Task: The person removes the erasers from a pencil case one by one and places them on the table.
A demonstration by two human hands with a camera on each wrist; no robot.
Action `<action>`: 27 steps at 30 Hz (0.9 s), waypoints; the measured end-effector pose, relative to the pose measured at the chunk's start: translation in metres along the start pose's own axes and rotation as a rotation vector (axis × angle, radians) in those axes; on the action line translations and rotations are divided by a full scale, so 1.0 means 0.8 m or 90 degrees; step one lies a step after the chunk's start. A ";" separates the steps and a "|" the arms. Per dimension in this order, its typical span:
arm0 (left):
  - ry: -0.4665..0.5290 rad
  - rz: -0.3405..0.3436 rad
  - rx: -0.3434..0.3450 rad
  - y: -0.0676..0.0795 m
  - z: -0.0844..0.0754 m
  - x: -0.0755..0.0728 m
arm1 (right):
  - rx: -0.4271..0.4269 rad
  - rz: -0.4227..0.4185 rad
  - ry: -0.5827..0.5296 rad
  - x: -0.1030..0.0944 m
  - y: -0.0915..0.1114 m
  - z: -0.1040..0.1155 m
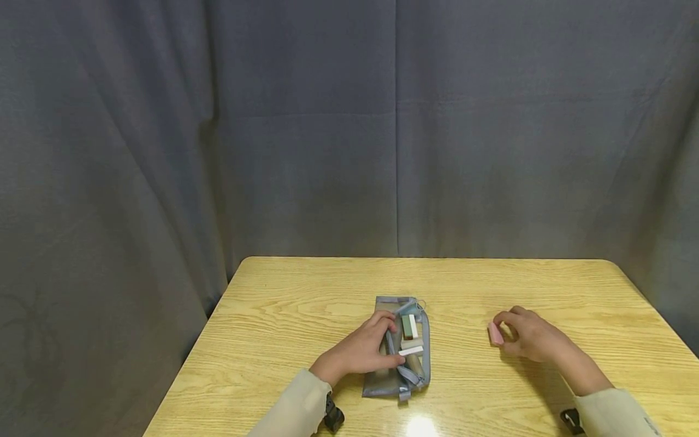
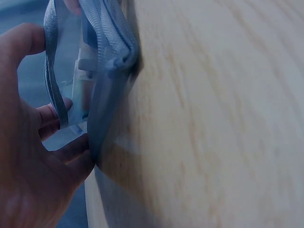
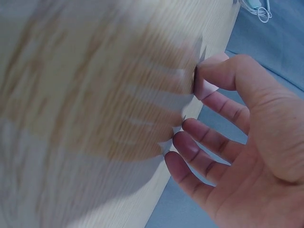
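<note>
A translucent mesh zip pouch (image 1: 382, 382) with blue-grey trim lies on the table, its mouth parted. Inside show a green-and-white block (image 1: 409, 326), white blocks (image 1: 411, 350) and a brownish piece (image 1: 415, 365). My left hand (image 1: 360, 346) grips the pouch at its opening; in the left wrist view the fingers (image 2: 71, 152) bend around its trim (image 2: 53, 71). Off to the right, my right hand (image 1: 532, 337) pinches a small pink eraser-like block (image 1: 495, 334) between thumb and forefinger at the tabletop. The right wrist view shows that block (image 3: 209, 80) partly hidden by a finger.
The light wood table (image 1: 306, 285) has rounded far corners. Behind it hangs a dark grey curtain (image 1: 306, 152). A metal ring (image 1: 421, 304) sits at the pouch's far end. In the right wrist view, a white cord (image 3: 261, 14) lies beyond the table edge.
</note>
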State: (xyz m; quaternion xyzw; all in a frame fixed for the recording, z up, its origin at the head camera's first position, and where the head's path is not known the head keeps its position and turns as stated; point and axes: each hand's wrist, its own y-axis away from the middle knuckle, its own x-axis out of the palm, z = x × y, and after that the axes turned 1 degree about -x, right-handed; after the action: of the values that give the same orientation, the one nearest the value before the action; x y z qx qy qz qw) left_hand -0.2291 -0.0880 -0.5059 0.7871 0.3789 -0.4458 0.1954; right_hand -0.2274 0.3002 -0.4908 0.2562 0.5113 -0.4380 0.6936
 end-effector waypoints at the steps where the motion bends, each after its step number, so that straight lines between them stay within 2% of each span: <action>1: 0.000 0.000 0.000 0.000 0.000 0.000 | -0.005 -0.003 0.001 0.000 0.000 0.000; 11: 0.008 0.006 -0.010 -0.001 0.000 0.001 | 0.016 0.010 0.010 0.002 0.000 0.000; 27: 0.002 0.001 0.000 -0.001 0.002 0.002 | 0.027 0.024 -0.003 0.000 -0.001 0.000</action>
State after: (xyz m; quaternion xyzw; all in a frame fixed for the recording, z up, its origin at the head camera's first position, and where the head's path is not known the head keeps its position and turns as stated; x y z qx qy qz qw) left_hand -0.2301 -0.0878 -0.5081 0.7883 0.3785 -0.4443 0.1949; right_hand -0.2285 0.2997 -0.4910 0.2794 0.4951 -0.4361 0.6976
